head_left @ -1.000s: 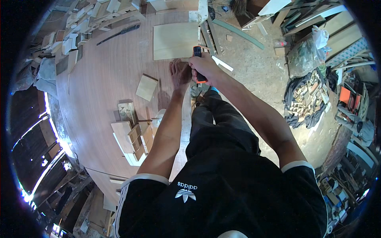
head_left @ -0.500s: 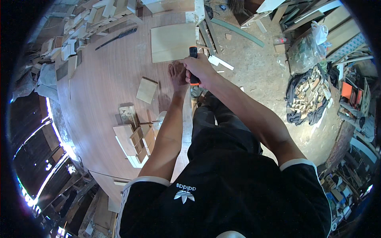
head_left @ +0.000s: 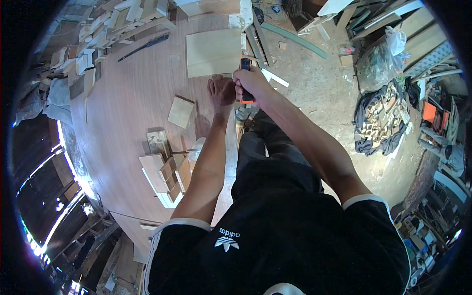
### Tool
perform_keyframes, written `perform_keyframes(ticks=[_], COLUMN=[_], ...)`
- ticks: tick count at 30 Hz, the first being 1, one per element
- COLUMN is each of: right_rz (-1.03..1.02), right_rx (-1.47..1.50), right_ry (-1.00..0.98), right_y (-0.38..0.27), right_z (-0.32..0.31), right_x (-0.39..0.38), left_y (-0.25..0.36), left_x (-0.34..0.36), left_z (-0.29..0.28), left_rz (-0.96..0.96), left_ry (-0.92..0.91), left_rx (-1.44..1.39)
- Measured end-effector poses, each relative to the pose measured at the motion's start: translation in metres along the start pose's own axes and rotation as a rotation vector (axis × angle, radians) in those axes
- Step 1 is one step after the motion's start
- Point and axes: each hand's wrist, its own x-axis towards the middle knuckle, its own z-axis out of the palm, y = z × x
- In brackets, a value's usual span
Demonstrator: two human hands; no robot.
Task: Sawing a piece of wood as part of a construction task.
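Observation:
My right hand (head_left: 251,83) is closed around a black-and-orange tool handle (head_left: 245,64) just past the table's right edge. It looks like a saw grip, but no blade can be made out. Right beside it, my left hand (head_left: 221,92) lies on the brown wooden table (head_left: 132,103), fingers stretched out and pressed down. Whatever is under that palm is hidden. Ahead of the left hand sits a flat pale board (head_left: 214,53). A smaller pale wood block (head_left: 181,111) rests to its left.
Small wooden assemblies (head_left: 167,174) stand near my left forearm. A dark, long thin tool (head_left: 143,47) lies farther off, by stacked wood pieces (head_left: 123,19). On the floor at right are a cloth of offcuts (head_left: 383,118), a plastic bag (head_left: 378,69) and a green strip (head_left: 295,39).
My right hand and the black-and-orange handle have shifted a little to the right, away from the left hand. The left hand stays in place.

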Motion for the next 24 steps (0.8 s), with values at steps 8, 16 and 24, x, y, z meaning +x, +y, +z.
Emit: perform_keyframes(ticks=[8, 16, 24], right_rz=[-0.005, 0.017, 0.020], right_rx=[-0.003, -0.014, -0.034], right_ry=[0.068, 0.055, 0.061], right_y=[-0.002, 0.006, 0.009], right_z=[0.002, 0.003, 0.000], right_x=[0.007, 0.013, 0.013], left_y=[-0.001, -0.002, 0.000], left_x=[0.003, 0.000, 0.001], left_z=[0.004, 0.002, 0.000], left_rz=[0.037, -0.016, 0.015], left_ry=[0.014, -0.033, -0.030], left_rx=[-0.005, -0.018, 0.080])
